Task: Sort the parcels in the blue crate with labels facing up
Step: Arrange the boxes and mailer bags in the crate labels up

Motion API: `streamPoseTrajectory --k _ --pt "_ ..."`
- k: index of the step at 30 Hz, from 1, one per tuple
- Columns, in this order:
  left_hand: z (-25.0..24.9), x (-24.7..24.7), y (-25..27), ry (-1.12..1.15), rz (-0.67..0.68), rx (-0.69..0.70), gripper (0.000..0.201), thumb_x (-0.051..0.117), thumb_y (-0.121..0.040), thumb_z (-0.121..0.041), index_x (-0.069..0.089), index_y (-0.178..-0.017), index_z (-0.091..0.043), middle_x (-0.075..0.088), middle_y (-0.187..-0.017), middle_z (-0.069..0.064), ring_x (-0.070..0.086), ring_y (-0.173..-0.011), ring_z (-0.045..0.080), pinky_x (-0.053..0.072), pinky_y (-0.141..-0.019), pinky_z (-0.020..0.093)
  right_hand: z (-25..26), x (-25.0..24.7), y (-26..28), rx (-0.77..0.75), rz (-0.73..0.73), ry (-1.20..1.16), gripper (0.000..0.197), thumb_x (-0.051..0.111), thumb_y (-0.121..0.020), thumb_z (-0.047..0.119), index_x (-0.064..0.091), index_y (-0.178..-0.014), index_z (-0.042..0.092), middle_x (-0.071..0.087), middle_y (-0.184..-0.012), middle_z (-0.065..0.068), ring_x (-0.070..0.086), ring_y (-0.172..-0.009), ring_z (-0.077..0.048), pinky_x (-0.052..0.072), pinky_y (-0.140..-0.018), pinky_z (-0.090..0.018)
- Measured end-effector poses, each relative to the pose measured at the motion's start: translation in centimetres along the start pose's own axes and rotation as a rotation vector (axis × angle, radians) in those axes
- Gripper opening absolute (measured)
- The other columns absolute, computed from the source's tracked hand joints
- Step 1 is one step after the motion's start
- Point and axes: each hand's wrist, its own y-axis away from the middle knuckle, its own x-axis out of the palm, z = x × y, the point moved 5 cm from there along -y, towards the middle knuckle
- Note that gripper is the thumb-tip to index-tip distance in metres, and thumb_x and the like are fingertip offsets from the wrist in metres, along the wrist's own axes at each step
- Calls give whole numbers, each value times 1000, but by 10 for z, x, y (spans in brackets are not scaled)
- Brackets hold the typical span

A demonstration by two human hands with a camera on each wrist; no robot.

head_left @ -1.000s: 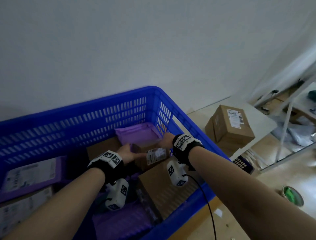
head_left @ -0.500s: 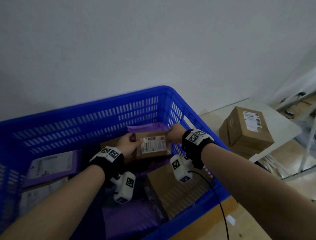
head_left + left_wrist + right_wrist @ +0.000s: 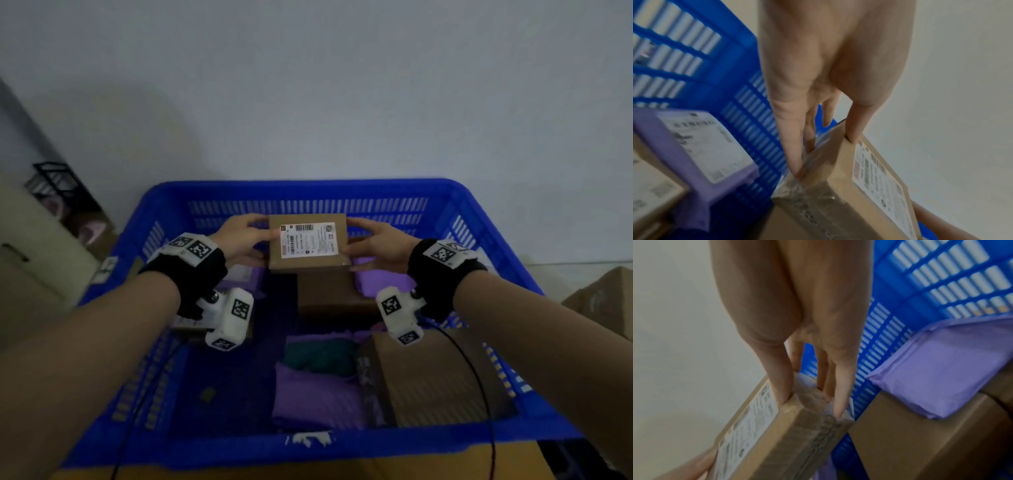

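Observation:
A flat brown parcel [image 3: 308, 241] with a white label on top hangs over the far middle of the blue crate [image 3: 308, 190]. My left hand [image 3: 244, 236] grips its left end and my right hand [image 3: 376, 241] grips its right end. In the left wrist view the parcel [image 3: 840, 178] is pinched between thumb on the label face and fingers [image 3: 795, 154] on the taped end. The right wrist view shows the same parcel [image 3: 781, 431] with the thumb on top and fingers [image 3: 840, 395] on its end.
Inside the crate lie brown boxes [image 3: 329, 291] [image 3: 442, 377], purple mailers [image 3: 315, 397] [image 3: 383, 281], a labelled purple parcel [image 3: 701, 146] at the left and a dark green item [image 3: 318, 354]. Another brown box [image 3: 606, 298] sits outside at the right. A wall is just behind.
Both hands have lifted the labelled parcel higher and carried it toward the crate's far middle. The head view has swung left, so the crate now sits centred.

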Motion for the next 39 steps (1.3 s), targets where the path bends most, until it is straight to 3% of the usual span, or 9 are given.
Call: streamPoseTrajectory --k 5,10,13,16,21,23,26,35,39 --pt "26 -39 22 -18 -36 -65 42 61 -90 -10 49 -129 -19 65 -112 18 66 -85 38 57 -71 43 -5 47 -24 -132 86 366 96 84 -63 3 35 -143 22 47 -140 -2 45 -130 -21 43 -105 -48" --pt "54 -63 35 27 -82 -162 41 57 -92 -9 47 -132 -15 62 -114 18 65 -83 30 55 -77 47 -8 91 -41 -230 155 657 119 88 -58 9 14 -150 17 30 -152 -3 28 -141 -18 31 -115 -38" --pt "67 -74 40 8 -99 -215 46 56 -93 -10 43 -136 -18 64 -110 17 64 -83 29 54 -81 48 -10 109 -47 -235 211 747 116 86 -63 10 10 -150 18 28 -153 -3 28 -141 -20 32 -110 -32" --pt "77 -82 46 -24 -92 -257 53 59 -91 -11 40 -139 -20 62 -115 14 64 -86 27 55 -74 44 -15 124 -51 -218 267 810 104 86 -63 14 20 -144 16 40 -142 -4 48 -122 -21 47 -92 -32" --pt "83 -79 44 -815 70 -138 107 83 -67 -34 16 -150 -25 30 -147 4 35 -133 24 39 -104 33 -29 141 -53 -129 380 821 101 87 -63 25 23 -139 16 46 -133 0 53 -114 -19 48 -88 -29" --pt "86 -68 40 -1065 178 -106 117 86 -59 -42 11 -149 -29 14 -151 6 17 -141 29 26 -115 43 -35 146 -52 -94 408 826 99 86 -64 28 23 -139 16 45 -127 3 52 -112 -17 46 -88 -29" --pt "91 -53 33 -1271 282 -88 118 86 -55 -47 15 -147 -31 25 -146 5 25 -134 31 29 -112 50 -42 156 -48 -79 468 844 99 85 -66 29 21 -141 16 41 -122 8 46 -108 -11 40 -87 -23" --pt "102 -40 35 -1422 494 -89 109 88 -44 -52 33 -135 -24 47 -129 1 49 -116 20 43 -100 34 -60 175 -31 -16 674 878 98 85 -66 31 21 -140 18 40 -125 11 44 -116 -9 40 -95 -21" --pt "111 -36 35 -1450 527 -151 94 85 -61 -40 35 -137 -19 46 -131 4 49 -116 21 36 -80 23 -76 191 -27 0 737 856 89 85 -67 18 31 -138 16 44 -129 8 44 -115 -7 40 -101 -21"
